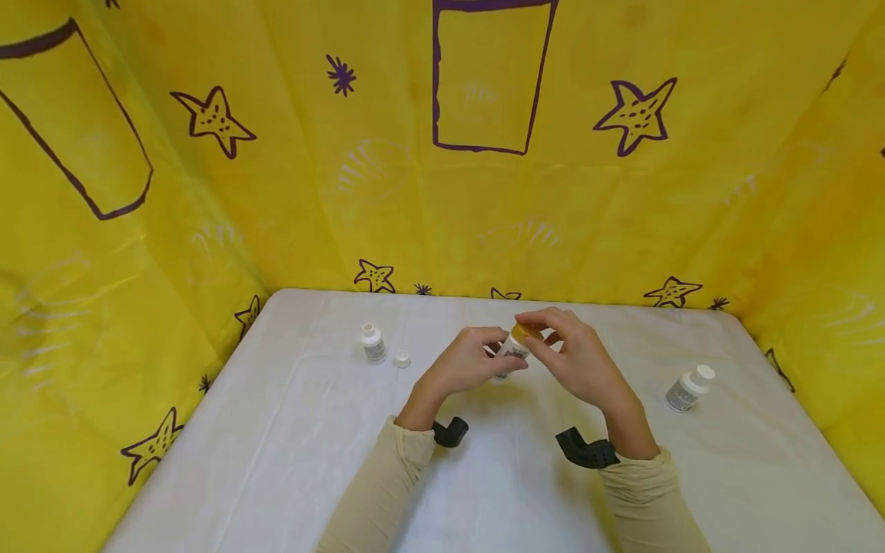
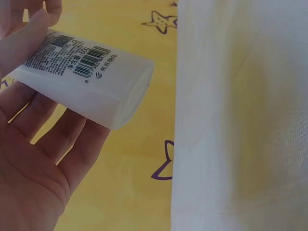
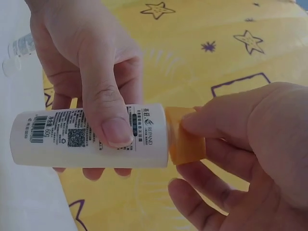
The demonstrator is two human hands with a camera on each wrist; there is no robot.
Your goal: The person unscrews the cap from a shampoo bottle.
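Observation:
My left hand [image 1: 472,361] grips a white printed bottle [image 3: 91,137], thumb on the label side and fingers behind it. In the right wrist view the bottle lies sideways, its orange cap [image 3: 186,136] toward my right hand [image 3: 269,139]. My right thumb and fingers pinch that cap, which sits at the bottle's neck. The left wrist view shows the flat bottom end of the bottle and a barcode on its label. In the head view the bottle is held tilted above the table, cap up and partly covered by my right hand [image 1: 577,357].
On the white table [image 1: 290,461], an uncapped small white bottle [image 1: 373,344] stands at the back left beside a loose white cap [image 1: 402,359]. A white-capped bottle [image 1: 690,388] stands on the right. Yellow patterned cloth [image 1: 387,192] hangs behind and at both sides.

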